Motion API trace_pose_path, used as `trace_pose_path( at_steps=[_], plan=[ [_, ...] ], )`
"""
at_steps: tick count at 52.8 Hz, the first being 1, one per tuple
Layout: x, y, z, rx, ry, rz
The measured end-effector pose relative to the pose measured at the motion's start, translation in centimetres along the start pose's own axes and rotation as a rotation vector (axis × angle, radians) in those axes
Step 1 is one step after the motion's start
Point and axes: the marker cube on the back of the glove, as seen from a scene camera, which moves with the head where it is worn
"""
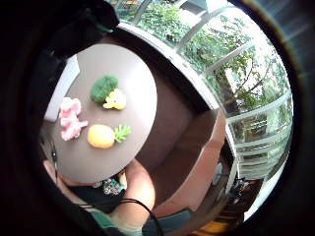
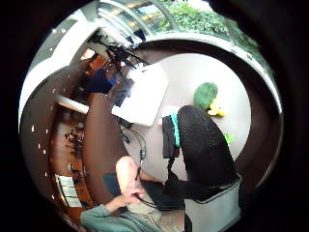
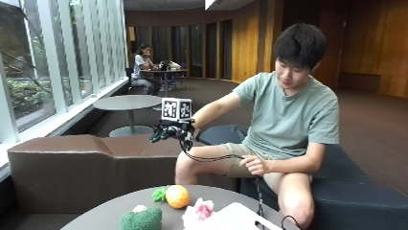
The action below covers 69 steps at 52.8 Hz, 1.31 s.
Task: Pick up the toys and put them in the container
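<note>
The round grey surface point(image 3: 115, 211) carries all the toys; the gloved right hand point(image 3: 171, 130) is raised well above and apart from it, held out in front of the seated person at about chest height, touching none of them. The arm extends forward from the shoulder, elbow bent, palm turned down toward the surface; the grip holds nothing; whether its fingers are spread or curled cannot be told from these views. The bare left hand point(image 3: 254, 165) rests on the person's lap, holding a black cable.

On the surface, largest first: a white container point(image 2: 142, 94) lies at the edge nearer the person; a green broccoli toy point(image 1: 103, 87) sits touching a small yellow toy point(image 1: 115, 100); a pink plush toy point(image 1: 70, 119) lies just beside the container; an orange pineapple toy point(image 1: 102, 136) with a green leaf tuft lies near the pink toy, apart from the broccoli.

A brown bench point(image 3: 83, 165) stands behind the surface, beside the window wall.
</note>
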Motion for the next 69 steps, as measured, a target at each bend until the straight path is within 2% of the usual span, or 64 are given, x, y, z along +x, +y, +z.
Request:
trace_pose_path(
  at_steps=[10, 23, 33, 39, 48, 58, 64, 69],
  plan=[
    [0.9, 1.8, 8.6, -0.228, -0.003, -0.045],
    [1.0, 2.7, 18.8, -0.392, 0.021, -0.013],
    [-0.1, 3.0, 21.8, -0.391, -0.034, -0.029],
    [-1.8, 2.2, 22.5, -0.423, 0.038, -0.088],
    [-1.3, 2.3, 22.7, -0.317, 0.043, -0.057],
    [-3.8, -2.0, 19.9, -0.182, 0.134, -0.022],
    [-2.1, 0.1, 16.9, 0.055, 0.075, -0.029],
    [-2.1, -0.3, 11.7, 0.223, 0.042, -0.058]
  ],
)
